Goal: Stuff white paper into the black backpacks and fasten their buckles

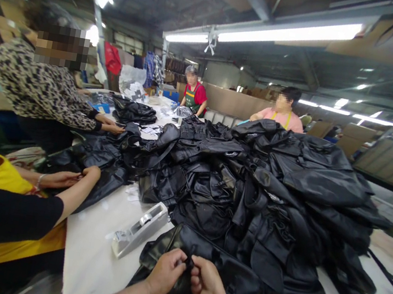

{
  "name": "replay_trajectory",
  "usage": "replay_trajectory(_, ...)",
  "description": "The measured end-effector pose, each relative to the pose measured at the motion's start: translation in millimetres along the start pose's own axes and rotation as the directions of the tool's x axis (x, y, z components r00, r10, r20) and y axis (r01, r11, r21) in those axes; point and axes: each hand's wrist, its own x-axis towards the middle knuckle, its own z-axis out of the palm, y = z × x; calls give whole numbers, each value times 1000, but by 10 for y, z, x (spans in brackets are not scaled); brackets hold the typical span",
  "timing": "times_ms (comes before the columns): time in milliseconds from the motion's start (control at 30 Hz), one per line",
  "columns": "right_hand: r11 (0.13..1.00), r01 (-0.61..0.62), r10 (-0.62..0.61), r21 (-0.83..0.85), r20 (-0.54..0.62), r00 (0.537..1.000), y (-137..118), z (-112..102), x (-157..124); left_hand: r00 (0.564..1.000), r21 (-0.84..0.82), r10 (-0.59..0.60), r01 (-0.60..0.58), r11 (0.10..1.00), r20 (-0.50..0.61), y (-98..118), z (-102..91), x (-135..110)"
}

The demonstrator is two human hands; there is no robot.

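A black leather-look garment [219, 252] lies in front of me at the near edge of the table. My left hand [167, 269] is closed, its thumb and finger pinching a small dark part of the garment. Close beside it, my right hand [206, 281] pinches the same area, its other fingers curled in. A tiny gap separates the two sets of fingertips; the exact piece between them is too small to make out. Left of my hands stands a grey-white tape dispenser [139, 231] on the pale tabletop [92, 240].
A large heap of black garments [302, 171] spreads across the table ahead and to the right. At left, a co-worker in a yellow apron [19, 181] handles another black garment. Beyond, a person in a patterned top [44, 82] and two others work around the table. White paper tags [150, 130] lie farther back.
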Motion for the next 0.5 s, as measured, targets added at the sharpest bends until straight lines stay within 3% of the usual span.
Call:
replay_trajectory(67,993,107,-111,-58,-81,991,5,31,22,1000,21,20,-20,1000,10,6,-5,12)
replay_trajectory(167,933,309,-340,-183,-170,925,20,65,10,1000,45,-2,1,999,10,23,-3,20)
replay_trajectory(300,832,461,-525,-309,-168,834,139,94,-6,998,35,-58,58,998,-14,17,28,-6)
replay_trajectory(367,745,532,-623,-403,-135,770,249,102,59,997,11,-66,67,998,-28,-37,62,-25)
replay_trajectory(500,491,608,-798,-623,-42,602,409,115,340,995,-21,-100,100,995,-24,-260,121,17)
